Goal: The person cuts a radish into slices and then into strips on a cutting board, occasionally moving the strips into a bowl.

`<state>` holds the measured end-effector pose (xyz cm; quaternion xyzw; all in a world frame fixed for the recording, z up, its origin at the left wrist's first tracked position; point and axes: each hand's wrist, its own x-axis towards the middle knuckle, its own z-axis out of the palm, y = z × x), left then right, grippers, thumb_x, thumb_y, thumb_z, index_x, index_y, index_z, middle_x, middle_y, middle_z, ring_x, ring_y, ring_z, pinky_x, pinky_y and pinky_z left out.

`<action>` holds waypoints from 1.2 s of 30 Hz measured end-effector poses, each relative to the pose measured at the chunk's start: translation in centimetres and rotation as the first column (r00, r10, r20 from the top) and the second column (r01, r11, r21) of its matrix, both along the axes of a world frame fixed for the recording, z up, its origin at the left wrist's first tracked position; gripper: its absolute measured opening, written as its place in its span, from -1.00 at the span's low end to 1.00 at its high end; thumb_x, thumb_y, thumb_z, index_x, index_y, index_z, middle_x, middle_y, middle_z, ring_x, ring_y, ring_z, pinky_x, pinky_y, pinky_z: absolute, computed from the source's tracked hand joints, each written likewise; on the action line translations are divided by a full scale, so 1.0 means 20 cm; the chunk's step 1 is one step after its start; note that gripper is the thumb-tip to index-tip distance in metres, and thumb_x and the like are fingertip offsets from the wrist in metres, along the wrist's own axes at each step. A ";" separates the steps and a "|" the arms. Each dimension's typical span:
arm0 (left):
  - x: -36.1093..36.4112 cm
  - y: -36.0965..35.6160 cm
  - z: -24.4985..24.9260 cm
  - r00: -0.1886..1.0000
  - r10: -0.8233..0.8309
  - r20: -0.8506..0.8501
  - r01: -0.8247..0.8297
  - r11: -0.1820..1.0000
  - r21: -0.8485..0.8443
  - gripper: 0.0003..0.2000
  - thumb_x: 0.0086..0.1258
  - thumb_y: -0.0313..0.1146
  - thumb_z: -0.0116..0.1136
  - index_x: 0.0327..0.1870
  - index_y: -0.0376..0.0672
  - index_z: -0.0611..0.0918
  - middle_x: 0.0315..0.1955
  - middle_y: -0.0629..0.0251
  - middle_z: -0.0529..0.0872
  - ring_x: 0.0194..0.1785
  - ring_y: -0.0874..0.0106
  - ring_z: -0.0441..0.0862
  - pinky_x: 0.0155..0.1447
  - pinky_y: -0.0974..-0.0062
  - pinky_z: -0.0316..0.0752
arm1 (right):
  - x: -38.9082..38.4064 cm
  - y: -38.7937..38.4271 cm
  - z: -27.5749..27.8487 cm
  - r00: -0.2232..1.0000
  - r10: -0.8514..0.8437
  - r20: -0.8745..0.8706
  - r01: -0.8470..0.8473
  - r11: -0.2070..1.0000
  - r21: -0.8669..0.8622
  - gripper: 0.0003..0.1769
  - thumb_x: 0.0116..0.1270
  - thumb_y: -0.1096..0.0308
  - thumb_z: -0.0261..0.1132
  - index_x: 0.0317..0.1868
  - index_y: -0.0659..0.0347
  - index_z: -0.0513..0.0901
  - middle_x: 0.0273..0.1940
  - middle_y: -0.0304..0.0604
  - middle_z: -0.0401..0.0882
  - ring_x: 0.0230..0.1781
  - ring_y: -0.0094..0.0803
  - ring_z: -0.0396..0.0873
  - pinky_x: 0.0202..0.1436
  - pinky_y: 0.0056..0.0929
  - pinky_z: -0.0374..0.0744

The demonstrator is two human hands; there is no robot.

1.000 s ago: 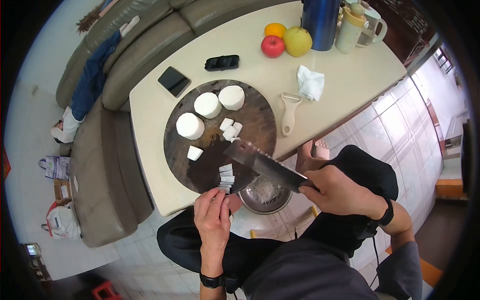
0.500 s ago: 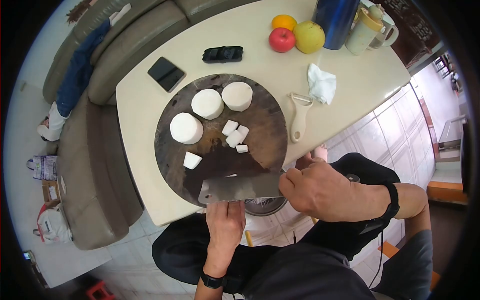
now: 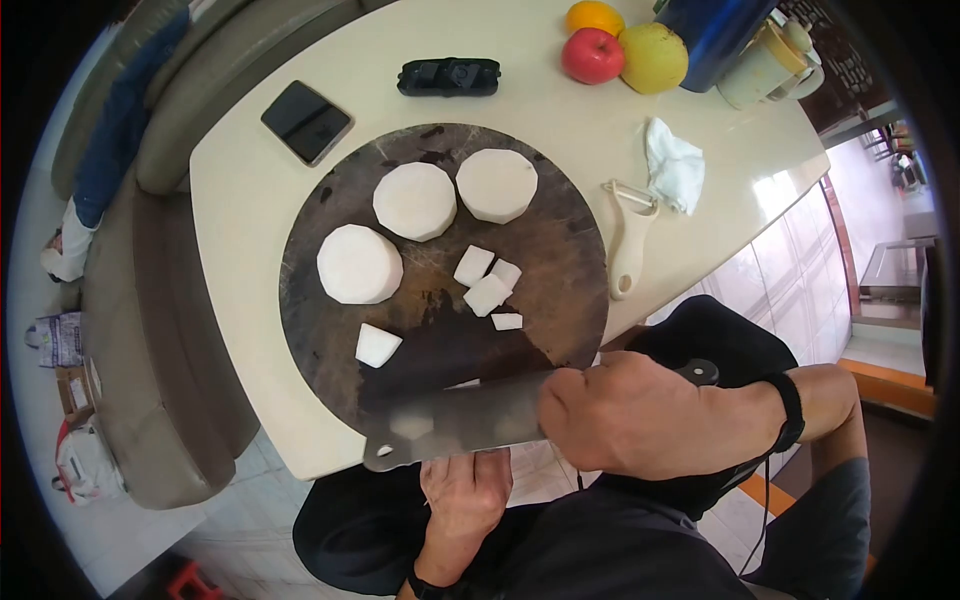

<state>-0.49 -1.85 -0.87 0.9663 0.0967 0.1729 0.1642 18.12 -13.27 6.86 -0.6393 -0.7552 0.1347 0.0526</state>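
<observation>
My right hand (image 3: 625,412) is closed round the handle of a wide cleaver (image 3: 455,425), whose blade lies over the near edge of the round dark cutting board (image 3: 335,370). My left hand (image 3: 468,495) is just below the blade, with its fingertips hidden behind it. Three thick white discs (image 3: 360,264) sit on the far and left parts of the board. Several small white chunks (image 3: 487,295) lie near its middle, and one larger chunk (image 3: 378,345) is at the left. A sliver of white shows at the blade's upper edge.
On the table (image 3: 235,225) are a phone (image 3: 307,122), a black object (image 3: 449,77), a red apple (image 3: 592,55), an orange (image 3: 595,17), a yellow-green fruit (image 3: 654,58), a blue bottle (image 3: 715,35), a peeler (image 3: 630,240) and a white cloth (image 3: 675,166). A person's legs (image 3: 115,120) rest on the sofa.
The view has moved closer to the board. The cleaver still spans its near edge, and the bowl seen below the blade earlier is now hidden. The white pieces keep their places on the board.
</observation>
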 end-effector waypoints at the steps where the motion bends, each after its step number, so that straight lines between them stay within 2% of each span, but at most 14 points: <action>1: 0.00 0.00 0.00 1.000 -0.008 0.000 0.008 1.000 0.015 -0.88 0.11 -0.61 0.29 -0.31 -0.34 0.67 -0.21 0.06 0.67 -0.21 0.13 0.67 -0.10 0.23 0.57 | -0.01 0.03 0.00 1.000 -0.001 -0.002 0.001 1.000 -0.012 -0.76 -0.10 0.42 0.29 -0.42 0.39 0.48 -0.50 -0.13 0.39 -0.61 -0.36 0.49 -0.60 -0.41 0.44; 3: 0.00 0.01 0.00 1.000 -0.008 0.014 0.008 1.000 0.002 -0.87 0.12 -0.60 0.29 -0.29 -0.34 0.67 -0.19 0.05 0.68 -0.17 0.10 0.67 -0.06 0.20 0.57 | -0.02 0.05 0.00 1.000 -0.002 0.000 0.002 1.000 -0.026 -0.76 -0.10 0.42 0.28 -0.42 0.39 0.48 -0.49 -0.13 0.40 -0.61 -0.37 0.49 -0.61 -0.42 0.44; 5: 0.01 0.01 0.01 0.999 0.002 0.032 -0.001 1.000 -0.011 -0.85 0.13 -0.59 0.29 -0.26 -0.34 0.68 -0.18 0.04 0.68 -0.13 0.08 0.67 -0.02 0.18 0.57 | -0.01 0.05 -0.03 0.990 -0.091 -0.110 0.091 0.996 -0.005 -0.75 -0.10 0.42 0.29 -0.40 0.39 0.49 -0.47 -0.13 0.39 -0.63 -0.39 0.48 -0.63 -0.44 0.42; 6: 0.01 0.01 0.01 1.000 0.001 0.017 -0.001 1.000 -0.015 -0.84 0.14 -0.58 0.30 -0.24 -0.34 0.69 -0.14 0.02 0.68 -0.09 0.06 0.67 0.02 0.17 0.57 | 0.00 0.04 -0.02 0.991 -0.083 -0.108 0.083 0.997 -0.010 -0.75 -0.10 0.42 0.29 -0.40 0.39 0.49 -0.47 -0.13 0.39 -0.63 -0.39 0.48 -0.63 -0.44 0.42; 8: 0.00 0.01 0.00 1.000 0.007 -0.002 -0.007 1.000 -0.023 -0.83 0.15 -0.56 0.31 -0.22 -0.34 0.69 -0.10 0.01 0.68 -0.04 0.04 0.66 0.06 0.15 0.56 | 0.03 0.02 0.00 0.969 -0.106 -0.223 0.099 0.994 -0.040 -0.71 -0.06 0.40 0.34 -0.41 0.47 0.49 -0.53 -0.04 0.43 -0.59 -0.28 0.57 -0.66 -0.37 0.48; 11: -0.04 0.00 -0.02 1.000 -0.009 0.001 0.009 1.000 -0.030 -0.79 0.15 -0.53 0.33 -0.18 -0.33 0.70 -0.06 0.01 0.68 0.02 0.03 0.64 0.11 0.13 0.54 | 0.00 0.00 0.06 0.988 -0.085 -0.126 0.082 0.996 -0.031 -0.73 -0.05 0.41 0.32 -0.45 0.45 0.46 -0.57 -0.08 0.39 -0.63 -0.31 0.55 -0.68 -0.40 0.46; 17: -0.02 0.00 -0.02 1.000 -0.003 -0.008 0.003 1.000 0.029 -0.81 0.11 -0.50 0.35 -0.23 -0.29 0.72 -0.10 0.04 0.69 0.03 0.07 0.64 0.14 0.17 0.54 | -0.01 0.01 0.02 0.990 -0.095 -0.109 0.091 0.995 -0.040 -0.75 -0.08 0.40 0.32 -0.45 0.41 0.48 -0.59 -0.14 0.36 -0.61 -0.37 0.53 -0.69 -0.43 0.44; 20: -0.03 0.01 -0.02 1.000 -0.017 0.004 0.017 1.000 0.002 -0.83 0.12 -0.49 0.36 -0.26 -0.29 0.72 -0.11 0.06 0.69 0.00 0.08 0.65 0.11 0.16 0.55 | -0.03 0.03 0.00 0.998 -0.059 -0.023 0.059 0.998 -0.014 -0.72 -0.14 0.39 0.28 -0.41 0.40 0.47 -0.52 -0.15 0.34 -0.68 -0.41 0.42 -0.65 -0.46 0.41; 24: -0.01 0.01 -0.01 0.999 -0.018 0.050 0.018 1.000 -0.018 -0.83 0.11 -0.53 0.36 -0.26 -0.32 0.71 -0.16 0.07 0.70 -0.06 0.09 0.66 0.03 0.18 0.58 | -0.03 0.07 0.00 0.997 -0.048 -0.059 0.048 0.999 -0.003 -0.71 -0.13 0.41 0.29 -0.40 0.41 0.46 -0.51 -0.15 0.35 -0.68 -0.39 0.42 -0.65 -0.46 0.42; 27: 0.01 0.02 0.01 0.998 -0.010 0.061 0.012 0.999 -0.032 -0.84 0.10 -0.56 0.36 -0.27 -0.34 0.70 -0.20 0.06 0.69 -0.11 0.10 0.66 -0.03 0.21 0.59 | -0.03 0.05 -0.02 0.985 -0.111 -0.130 0.111 0.994 -0.004 -0.69 -0.11 0.43 0.29 -0.35 0.44 0.47 -0.51 -0.13 0.35 -0.67 -0.36 0.44 -0.65 -0.45 0.43; 29: 0.00 0.02 0.00 0.998 -0.006 0.058 0.008 0.999 -0.033 -0.84 0.10 -0.58 0.36 -0.28 -0.36 0.70 -0.21 0.05 0.69 -0.14 0.11 0.66 -0.07 0.22 0.60 | -0.03 0.03 0.02 0.968 -0.147 -0.201 0.141 0.989 -0.044 -0.77 -0.06 0.44 0.30 -0.43 0.43 0.48 -0.54 -0.06 0.43 -0.59 -0.28 0.57 -0.67 -0.35 0.50; 32: -0.02 0.01 0.00 0.998 -0.005 0.057 0.007 0.999 -0.043 -0.86 0.10 -0.57 0.36 -0.30 -0.36 0.69 -0.23 0.05 0.69 -0.20 0.12 0.66 -0.13 0.24 0.60 | -0.04 0.01 0.03 0.979 -0.137 -0.152 0.131 0.990 -0.049 -0.76 -0.06 0.44 0.30 -0.45 0.43 0.46 -0.55 -0.06 0.43 -0.64 -0.28 0.54 -0.67 -0.34 0.50; 36: -0.01 0.01 0.00 0.998 -0.014 0.060 0.015 1.000 -0.018 -0.87 0.10 -0.57 0.36 -0.33 -0.35 0.69 -0.25 0.07 0.68 -0.24 0.15 0.66 -0.16 0.26 0.60 | -0.04 0.01 0.02 0.977 -0.146 -0.154 0.138 0.988 -0.063 -0.77 -0.07 0.43 0.31 -0.45 0.42 0.48 -0.56 -0.07 0.42 -0.60 -0.29 0.56 -0.65 -0.34 0.51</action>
